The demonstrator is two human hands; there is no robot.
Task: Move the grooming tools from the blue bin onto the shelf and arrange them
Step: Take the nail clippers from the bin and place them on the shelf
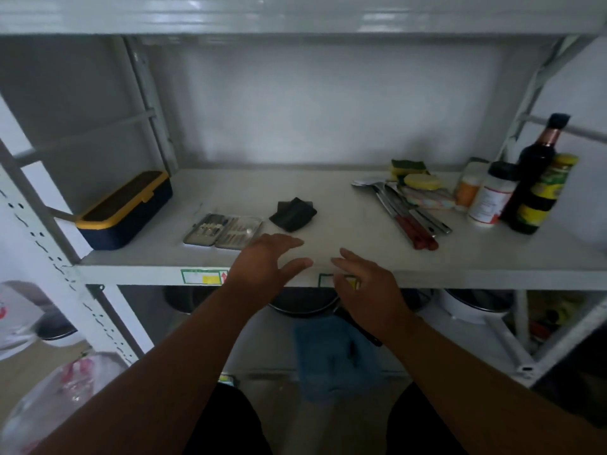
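Note:
An open grooming kit case (223, 230) with several small metal tools lies flat on the white shelf (328, 224), left of centre. A black folded pouch (293, 213) sits just right of it. My left hand (262, 264) hovers at the shelf's front edge, fingers spread, holding nothing, just below the case's right end. My right hand (364, 284) is beside it, in front of the shelf lip, fingers apart and empty. A blue cloth-like shape (335, 359) shows blurred below the shelf between my arms; I cannot tell whether it is the bin.
A dark blue box with a yellow rim (126, 210) stands at the shelf's left end. At the right lie cutlery with red handles (407, 211), sponges (415, 178), pill jars (489, 198), a dark bottle (532, 178) and a green-labelled jar (555, 188). Pots sit on the lower shelf.

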